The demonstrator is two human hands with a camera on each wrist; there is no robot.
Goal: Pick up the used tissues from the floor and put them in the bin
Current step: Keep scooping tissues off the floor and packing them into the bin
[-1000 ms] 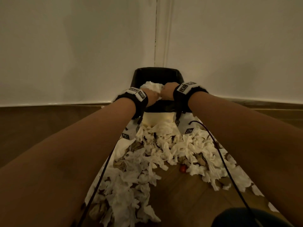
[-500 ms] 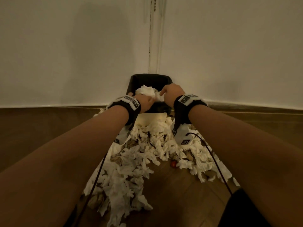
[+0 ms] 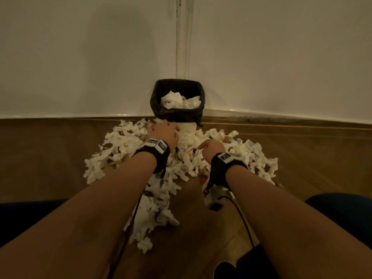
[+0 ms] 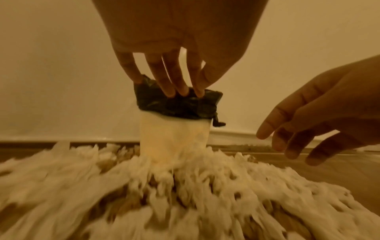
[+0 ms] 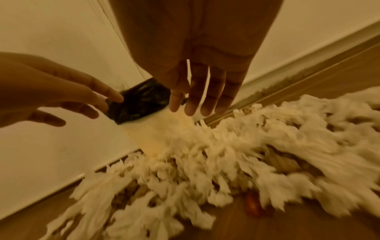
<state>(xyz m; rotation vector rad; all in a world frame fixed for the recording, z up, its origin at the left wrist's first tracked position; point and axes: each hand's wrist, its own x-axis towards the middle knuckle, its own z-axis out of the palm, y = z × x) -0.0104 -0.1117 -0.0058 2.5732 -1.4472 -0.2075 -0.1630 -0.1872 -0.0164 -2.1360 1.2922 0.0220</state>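
Small pale plastic bin (image 3: 187,129) lined with a crinkled black bag stands upright in the corner where two cream walls (image 3: 80,57) meet. Crumpled white tissues in the bin (image 3: 177,100) fill it up to the rim.

A wide heap of crumpled white used tissues (image 3: 120,146) spreads over the brown wooden floor (image 3: 40,154) at the bin's foot and runs back toward the person.

Left hand (image 3: 164,131) is low over the heap, just beside the bin's front; fingers (image 4: 170,78) straight, spread, holding nothing.

Right hand (image 3: 213,147) is over the heap right of the bin, fingers (image 5: 195,95) extended and apart, empty. Whether either hand touches the tissues is hard to tell; wrist views are blurred.

A small red object (image 3: 203,179) lies on the floor at the heap's near edge. Black wrist bands with cables on both forearms.
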